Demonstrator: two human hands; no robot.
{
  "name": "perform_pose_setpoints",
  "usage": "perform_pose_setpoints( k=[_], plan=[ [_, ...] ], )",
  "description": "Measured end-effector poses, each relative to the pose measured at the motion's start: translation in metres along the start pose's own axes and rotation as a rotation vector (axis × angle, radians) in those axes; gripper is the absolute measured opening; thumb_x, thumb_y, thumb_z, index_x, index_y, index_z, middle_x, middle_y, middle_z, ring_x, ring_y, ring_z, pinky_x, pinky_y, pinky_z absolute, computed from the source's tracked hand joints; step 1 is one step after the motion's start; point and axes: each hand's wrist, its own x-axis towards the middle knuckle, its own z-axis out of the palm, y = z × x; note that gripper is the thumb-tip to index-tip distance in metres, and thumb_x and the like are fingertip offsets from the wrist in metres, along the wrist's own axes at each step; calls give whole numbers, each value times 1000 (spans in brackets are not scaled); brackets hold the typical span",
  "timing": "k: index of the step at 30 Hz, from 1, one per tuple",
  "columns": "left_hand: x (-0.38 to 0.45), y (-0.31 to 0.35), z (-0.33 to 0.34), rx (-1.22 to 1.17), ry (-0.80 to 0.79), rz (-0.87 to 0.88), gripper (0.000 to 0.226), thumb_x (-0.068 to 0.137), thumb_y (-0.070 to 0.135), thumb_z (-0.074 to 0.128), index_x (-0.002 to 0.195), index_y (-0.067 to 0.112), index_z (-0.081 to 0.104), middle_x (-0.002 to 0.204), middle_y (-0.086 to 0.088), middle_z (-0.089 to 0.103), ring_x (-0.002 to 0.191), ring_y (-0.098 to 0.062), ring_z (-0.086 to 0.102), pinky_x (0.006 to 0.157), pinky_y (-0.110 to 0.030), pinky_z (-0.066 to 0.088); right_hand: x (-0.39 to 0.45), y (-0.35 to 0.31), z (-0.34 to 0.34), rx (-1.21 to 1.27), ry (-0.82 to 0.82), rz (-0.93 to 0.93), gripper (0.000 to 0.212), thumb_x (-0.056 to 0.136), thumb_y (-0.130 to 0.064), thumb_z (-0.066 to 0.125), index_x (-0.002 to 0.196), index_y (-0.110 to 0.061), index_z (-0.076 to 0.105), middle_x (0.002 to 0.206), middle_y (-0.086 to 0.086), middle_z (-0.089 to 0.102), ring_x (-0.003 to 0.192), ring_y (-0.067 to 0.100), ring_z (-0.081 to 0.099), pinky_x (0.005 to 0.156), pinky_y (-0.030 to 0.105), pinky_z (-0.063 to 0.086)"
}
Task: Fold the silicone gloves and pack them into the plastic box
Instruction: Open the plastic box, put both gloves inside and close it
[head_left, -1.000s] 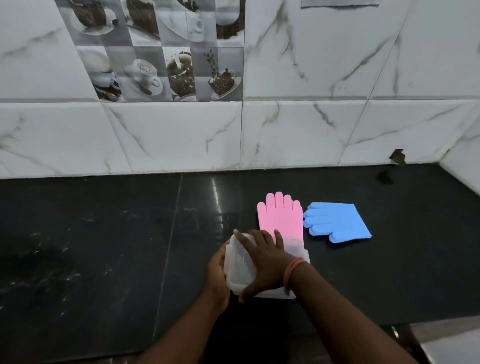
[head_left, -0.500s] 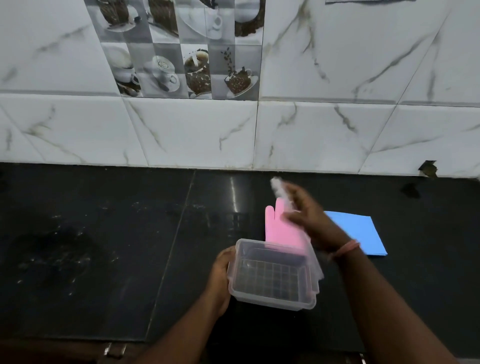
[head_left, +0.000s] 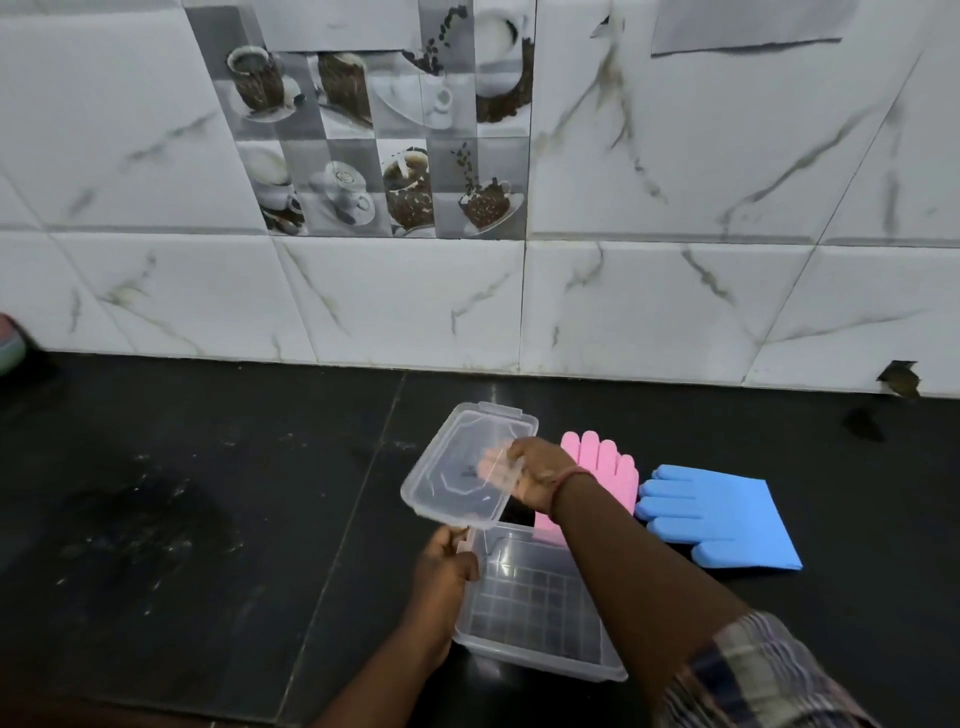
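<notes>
Gripping the right edge of one clear rectangular plastic lid (head_left: 467, 470), the right hand (head_left: 535, 480) holds it tilted above the counter at centre frame, thumb on top and fingers showing through the plastic beneath. One clear rectangular plastic box (head_left: 540, 608) with a grid-patterned floor sits open on the black stone countertop (head_left: 182, 519), lower centre, nothing visible inside it. The left hand (head_left: 447, 566) grips the box's left wall near the far corner, fingers curled over the rim. Two silicone gloves lie flat and unfolded on the counter right of centre: one pink silicone glove (head_left: 605, 470), fingers pointing toward the wall, partly hidden by the right wrist and touching the box's far edge; and one blue silicone glove (head_left: 727, 519), fingers pointing left, just beside the pink one. One pink band (head_left: 566, 480) circles the right wrist. One plaid sleeve (head_left: 769, 675) fills the lower right corner. White marbled wall tiles (head_left: 675, 301) and one coffee-cup picture tile (head_left: 384, 140) occupy the upper frame.
</notes>
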Motion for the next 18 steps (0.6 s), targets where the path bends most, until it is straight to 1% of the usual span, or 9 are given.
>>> perform_pose_setpoints(
  k=[2, 5, 7, 9, 11, 13, 14, 16, 18],
  plan=[
    [-2, -2, -1, 28, -6, -13, 53, 75, -12, 48, 111, 19, 73, 97, -12, 79, 88, -39, 75, 64, -45, 63, 14, 4, 3, -156, 124, -11, 39, 97, 4, 44, 136, 5, 47, 138, 25, 53, 125, 42, 55, 103, 51, 48],
    [-5, -3, -2, 61, 5, -31, 53, 76, -10, 49, 110, 24, 73, 90, -2, 81, 84, -31, 76, 60, -40, 65, 25, 5, 5, -517, 216, -75, 35, 97, -12, 57, 129, 3, 55, 134, 19, 59, 119, 36, 60, 104, 44, 49],
    [-6, -2, -2, 61, 19, -26, 53, 75, -10, 50, 109, 24, 73, 88, 2, 80, 83, -28, 76, 58, -37, 64, 26, 5, 6, -778, 333, -141, 39, 94, -24, 63, 123, 2, 60, 122, 20, 66, 109, 36, 65, 96, 42, 54],
    [-5, -3, 1, 54, 39, -29, 53, 75, -11, 49, 108, 23, 74, 84, 2, 80, 83, -29, 74, 56, -36, 63, 22, 3, 4, -921, 401, -237, 38, 93, -28, 64, 118, 2, 64, 114, 21, 70, 101, 38, 68, 82, 38, 57],
    [-5, -4, 3, 54, 52, -29, 52, 75, -12, 48, 107, 22, 73, 81, 4, 80, 83, -29, 72, 55, -35, 62, 17, -3, -6, -1100, 521, -332, 35, 93, -30, 61, 112, -1, 67, 114, 17, 70, 102, 35, 66, 80, 34, 51],
    [-4, -4, 4, 56, 55, -19, 52, 75, -12, 48, 107, 20, 73, 83, -1, 80, 83, -30, 71, 57, -35, 61, 10, -8, -27, -1279, 669, -370, 39, 93, -40, 54, 115, -9, 65, 122, 12, 63, 110, 32, 59, 88, 37, 45],
    [-3, -5, 4, 56, 55, -16, 52, 74, -12, 48, 106, 20, 74, 83, -3, 80, 81, -30, 70, 58, -36, 60, 6, -10, -39, -1441, 695, -363, 43, 93, -46, 45, 119, -16, 59, 125, 10, 56, 114, 30, 54, 92, 41, 41],
    [-3, -7, 4, 57, 62, -15, 52, 73, -13, 47, 103, 19, 75, 82, -5, 79, 77, -30, 69, 56, -36, 58, 2, -14, -65, -1805, 600, -342, 50, 94, -53, 25, 126, -22, 47, 130, 7, 48, 118, 28, 46, 99, 46, 37],
    [-2, -7, 5, 58, 69, -15, 52, 72, -13, 47, 101, 20, 75, 87, -9, 79, 76, -31, 68, 55, -36, 58, -3, -19, -80, -1901, 528, -348, 52, 96, -52, 19, 135, -23, 39, 136, 6, 43, 123, 28, 43, 103, 48, 35]
  ],
)
